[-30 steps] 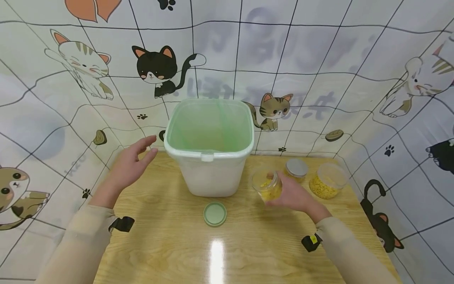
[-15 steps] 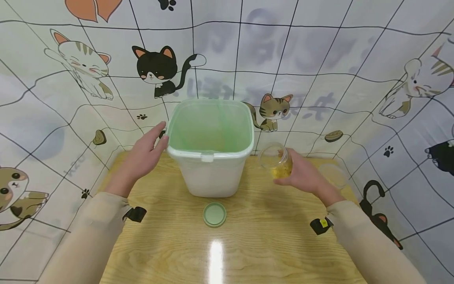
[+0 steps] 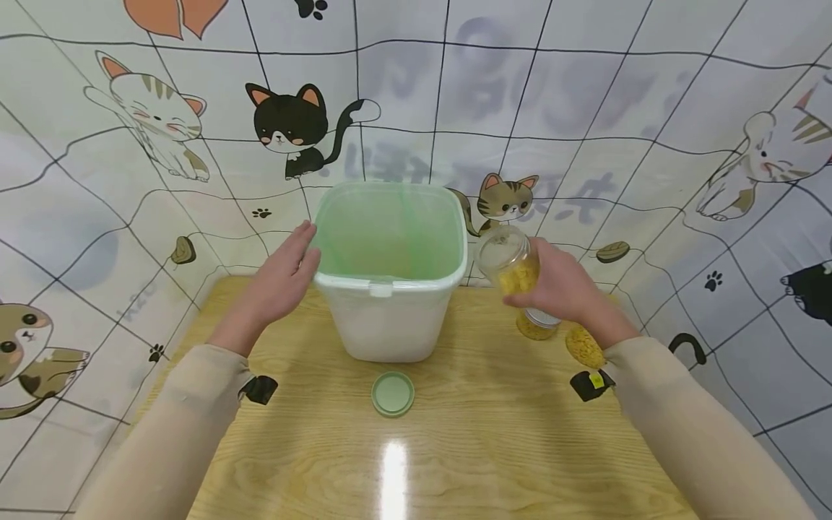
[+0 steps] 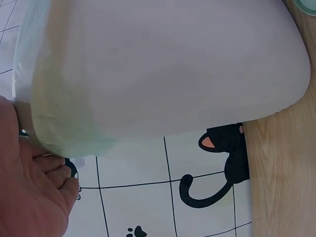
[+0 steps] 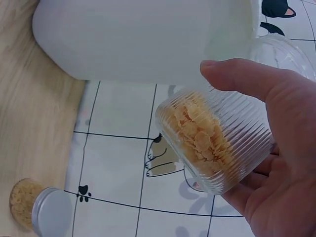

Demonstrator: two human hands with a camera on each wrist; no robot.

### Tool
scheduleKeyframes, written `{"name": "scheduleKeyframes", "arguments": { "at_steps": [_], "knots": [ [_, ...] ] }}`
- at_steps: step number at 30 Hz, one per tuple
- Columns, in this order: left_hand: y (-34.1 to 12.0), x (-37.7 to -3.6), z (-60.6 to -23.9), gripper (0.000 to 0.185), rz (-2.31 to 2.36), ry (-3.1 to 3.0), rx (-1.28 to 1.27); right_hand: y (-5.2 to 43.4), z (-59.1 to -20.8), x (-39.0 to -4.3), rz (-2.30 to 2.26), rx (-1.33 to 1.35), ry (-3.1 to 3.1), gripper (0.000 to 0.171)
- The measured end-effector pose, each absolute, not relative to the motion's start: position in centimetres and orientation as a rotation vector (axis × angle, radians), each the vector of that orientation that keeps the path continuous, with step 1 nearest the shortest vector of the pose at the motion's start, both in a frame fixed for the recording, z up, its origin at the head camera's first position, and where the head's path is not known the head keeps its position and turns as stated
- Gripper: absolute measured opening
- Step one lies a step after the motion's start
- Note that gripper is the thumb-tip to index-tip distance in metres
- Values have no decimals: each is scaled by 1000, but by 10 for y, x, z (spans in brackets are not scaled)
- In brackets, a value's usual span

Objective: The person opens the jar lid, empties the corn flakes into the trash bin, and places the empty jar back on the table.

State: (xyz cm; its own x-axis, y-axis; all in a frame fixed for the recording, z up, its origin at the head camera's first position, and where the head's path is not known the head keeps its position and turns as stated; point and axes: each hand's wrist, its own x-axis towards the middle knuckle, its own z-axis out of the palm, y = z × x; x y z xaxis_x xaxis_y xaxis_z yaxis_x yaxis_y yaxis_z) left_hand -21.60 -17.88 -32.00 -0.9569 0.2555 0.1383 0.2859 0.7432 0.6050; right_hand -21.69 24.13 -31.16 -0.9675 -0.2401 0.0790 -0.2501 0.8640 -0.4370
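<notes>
My right hand (image 3: 559,282) holds a clear ribbed jar (image 5: 217,143) tilted, its mouth toward the white bin (image 3: 390,325). Pale yellow flakes (image 5: 202,138) lie inside the jar, toward its base. The jar is off the table, just right of the bin and level with its upper part. What looks like a thin pale green liner (image 3: 390,231) covers the bin's inside and laps over its rim. My left hand (image 3: 282,278) rests at the bin's left rim, fingers mostly straight in the head view. Part of its fingers is hidden in the left wrist view.
A small round green lid (image 3: 393,394) lies on the wooden table (image 3: 312,448) in front of the bin. Right of the bin stand a silver-lidded jar (image 3: 538,324) and another container of yellow bits (image 3: 585,348), partly behind my right arm. A cat-patterned wall covering (image 3: 416,94) closes the back.
My right hand has lifted the jar up and slightly right from near the table, holding it tilted. My left hand has moved right, from apart from the bin to its rim.
</notes>
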Motion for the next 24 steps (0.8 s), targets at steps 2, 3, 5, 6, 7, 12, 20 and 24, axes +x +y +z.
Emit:
{"name": "scheduleKeyframes", "arguments": {
  "at_steps": [2, 3, 5, 6, 7, 12, 20, 24],
  "knots": [
    [-177, -216, -321, 62, -985, -2898, -441, 240, -307, -218, 705, 396, -3017, 93],
    [-177, -216, -322, 61, -966, -2899, -439, 239, -305, -218, 705, 397, -3018, 93],
    [-175, -216, -322, 60, -927, -2899, -428, 238, -300, -219, 710, 403, -3019, 91],
    [-175, -216, -323, 60, -907, -2902, -424, 238, -299, -220, 709, 408, -3018, 90],
    [-175, -216, -323, 59, -891, -2901, -420, 237, -297, -220, 711, 412, -3016, 89],
    [-174, -216, -324, 59, -858, -2907, -404, 235, -289, -222, 683, 428, -3002, 86],
    [-173, -217, -328, 59, -796, -2891, -410, 231, -278, -224, 615, 413, -3006, 84],
    [-170, -214, -327, 59, -770, -2889, -397, 229, -270, -226, 565, 434, -3005, 84]
  ]
}}
